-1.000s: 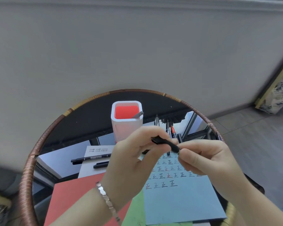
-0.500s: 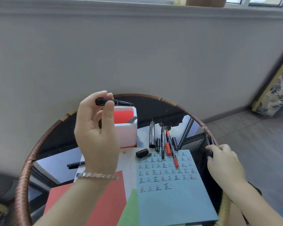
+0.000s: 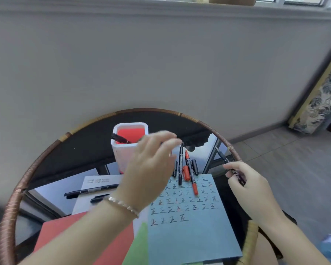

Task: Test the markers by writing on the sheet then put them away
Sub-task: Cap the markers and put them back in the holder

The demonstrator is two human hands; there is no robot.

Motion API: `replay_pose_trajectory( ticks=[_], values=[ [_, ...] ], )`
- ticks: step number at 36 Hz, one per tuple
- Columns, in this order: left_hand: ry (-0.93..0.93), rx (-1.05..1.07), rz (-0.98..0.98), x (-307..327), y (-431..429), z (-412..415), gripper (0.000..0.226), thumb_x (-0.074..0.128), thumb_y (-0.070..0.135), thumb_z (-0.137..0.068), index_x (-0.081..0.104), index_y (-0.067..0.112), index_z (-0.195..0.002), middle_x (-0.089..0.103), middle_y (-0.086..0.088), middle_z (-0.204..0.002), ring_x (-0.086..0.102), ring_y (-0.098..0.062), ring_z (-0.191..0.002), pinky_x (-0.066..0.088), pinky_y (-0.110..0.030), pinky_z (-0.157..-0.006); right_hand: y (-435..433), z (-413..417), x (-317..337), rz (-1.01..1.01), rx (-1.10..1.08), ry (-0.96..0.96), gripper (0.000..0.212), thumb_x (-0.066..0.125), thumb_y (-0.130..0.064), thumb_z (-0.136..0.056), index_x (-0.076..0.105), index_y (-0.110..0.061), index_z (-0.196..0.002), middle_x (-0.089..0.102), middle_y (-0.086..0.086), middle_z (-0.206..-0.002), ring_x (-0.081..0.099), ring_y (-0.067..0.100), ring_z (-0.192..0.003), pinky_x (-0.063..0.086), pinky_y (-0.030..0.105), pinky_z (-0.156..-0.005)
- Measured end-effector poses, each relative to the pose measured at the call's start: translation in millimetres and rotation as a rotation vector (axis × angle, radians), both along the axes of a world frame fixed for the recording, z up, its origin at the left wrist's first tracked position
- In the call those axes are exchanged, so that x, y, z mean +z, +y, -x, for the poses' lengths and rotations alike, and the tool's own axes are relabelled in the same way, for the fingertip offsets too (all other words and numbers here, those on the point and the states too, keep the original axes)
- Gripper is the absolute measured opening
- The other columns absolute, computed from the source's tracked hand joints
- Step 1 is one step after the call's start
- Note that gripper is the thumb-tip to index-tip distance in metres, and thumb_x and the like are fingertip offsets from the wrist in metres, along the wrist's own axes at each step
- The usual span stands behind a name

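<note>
Now we are letting go: the black marker (image 3: 120, 139) that our left hand (image 3: 151, 165) was holding above the white holder (image 3: 126, 152) half a second ago is leaning inside it, against the red lining. The hand is drawing off to the right of the holder. It is blurring as it goes, its fingers loosely extended and, as far as we are able to tell, holding nothing. Our right hand (image 3: 245, 186), which was reaching toward the table's rim (image 3: 10, 213), is now curling its fingers round a dark marker (image 3: 230, 167) and lifting it just beside that rim, far end pointing up and away from us. So we are counting one marker as tested and stored, and we are judging that the next is heading for the blue sheet (image 3: 189, 226), whose upper half is already carrying rows of written characters while the lower part is lying bare. A long black marker (image 3: 180, 165) and a red marker (image 3: 191, 175) are lying across the sheet's far edge with loose caps beside them, and two more black pens (image 3: 92, 190) are resting on the white paper to the left, so plenty is waiting
</note>
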State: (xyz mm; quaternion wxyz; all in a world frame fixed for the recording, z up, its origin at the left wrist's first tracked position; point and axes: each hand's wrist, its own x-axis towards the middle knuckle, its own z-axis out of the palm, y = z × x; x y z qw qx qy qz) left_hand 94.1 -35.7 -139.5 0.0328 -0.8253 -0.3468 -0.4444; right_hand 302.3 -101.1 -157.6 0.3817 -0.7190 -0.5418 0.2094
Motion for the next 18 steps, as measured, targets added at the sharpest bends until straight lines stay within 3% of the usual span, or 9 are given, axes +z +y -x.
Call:
replay_pose_trajectory(
  ticks=[3, 7, 12, 15, 18],
  values=[
    [0.182, -0.113, 0.201, -18, -3, -32, 0.023, 0.058, 0.018, -0.082, 0.06, 0.013, -0.104, 0.066, -0.001, -0.106, 0.055, -0.016, -0.103, 0.045, -0.035, -0.089, -6, -4, 4, -0.028, 0.017, 0.014, 0.025, 0.054, -0.011, -0.088, 0.059, -0.035, -0.088, 0.062, -0.016, -0.084, 0.056, -0.001, -0.07, 0.04, 0.005, -0.057],
    [0.344, -0.04, 0.52, -30, 13, -66, 0.042, 0.054, 0.031, -0.088, 0.047, 0.018, -0.127, 0.05, 0.004, -0.132, 0.033, -0.013, -0.128, 0.026, -0.031, -0.107, -14, -9, 4, -0.025, 0.038, 0.022, 0.025, 0.055, -0.011, -0.088, 0.059, -0.035, -0.085, 0.06, -0.015, -0.072, 0.054, -0.011, -0.061, 0.038, 0.004, -0.053],
    [0.556, 0.028, 0.61, -38, 35, -87, 0.045, 0.053, 0.024, -0.088, 0.04, 0.018, -0.131, 0.048, -0.002, -0.132, 0.027, -0.021, -0.128, 0.03, -0.035, -0.102, -20, -16, -2, -0.006, 0.037, 0.044, 0.025, 0.058, -0.01, -0.087, 0.061, -0.034, -0.083, 0.062, -0.015, -0.077, 0.051, -0.017, -0.06, 0.038, 0.001, -0.056],
    [0.557, 0.045, 0.606, -44, 38, -89, 0.044, 0.052, 0.019, -0.088, 0.041, 0.018, -0.13, 0.052, -0.003, -0.127, 0.029, -0.021, -0.125, 0.031, -0.033, -0.099, -20, -17, -6, -0.006, 0.032, 0.039, 0.026, 0.059, -0.009, -0.085, 0.061, -0.035, -0.08, 0.063, -0.017, -0.078, 0.053, -0.018, -0.073, 0.038, 0.0, -0.06],
    [0.467, 0.03, 0.602, -41, 33, -86, 0.049, 0.056, 0.026, -0.088, 0.038, 0.018, -0.133, 0.052, -0.004, -0.126, 0.035, -0.022, -0.123, 0.033, -0.033, -0.1, -21, -15, -8, -0.005, 0.031, 0.036, 0.026, 0.06, -0.01, -0.085, 0.061, -0.035, -0.08, 0.062, -0.018, -0.077, 0.051, -0.018, -0.066, 0.037, 0.0, -0.059]
  ],
)
